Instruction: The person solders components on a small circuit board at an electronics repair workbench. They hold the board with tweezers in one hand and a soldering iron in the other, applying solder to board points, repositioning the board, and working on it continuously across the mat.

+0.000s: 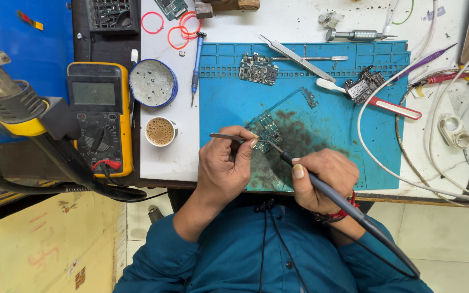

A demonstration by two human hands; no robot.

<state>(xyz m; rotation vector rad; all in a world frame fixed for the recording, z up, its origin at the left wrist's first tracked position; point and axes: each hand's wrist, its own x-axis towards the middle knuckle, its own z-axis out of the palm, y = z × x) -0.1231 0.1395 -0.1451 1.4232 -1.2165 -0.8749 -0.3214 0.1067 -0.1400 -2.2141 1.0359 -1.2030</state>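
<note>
The left hand [225,163] pinches thin metal tweezers [229,137] in a closed grip. The right hand [321,179] clasps a dark corded soldering iron [321,187]. Both tips meet the small green circuit board [268,133] just beyond the fingers, on the blue mat [375,163].

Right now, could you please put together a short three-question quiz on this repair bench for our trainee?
1. True or false: the left hand holds tweezers over the circuit board on the blue mat.
2. Which tool does the right hand hold? A) soldering iron B) toothbrush C) blue screwdriver
3. Fill in: the yellow multimeter lies left of a small cup of ____.

Key:
1. True.
2. A: a dark corded iron, its tip at the board.
3. Tea or coffee; the cup holds a frothy brown drink.
</note>
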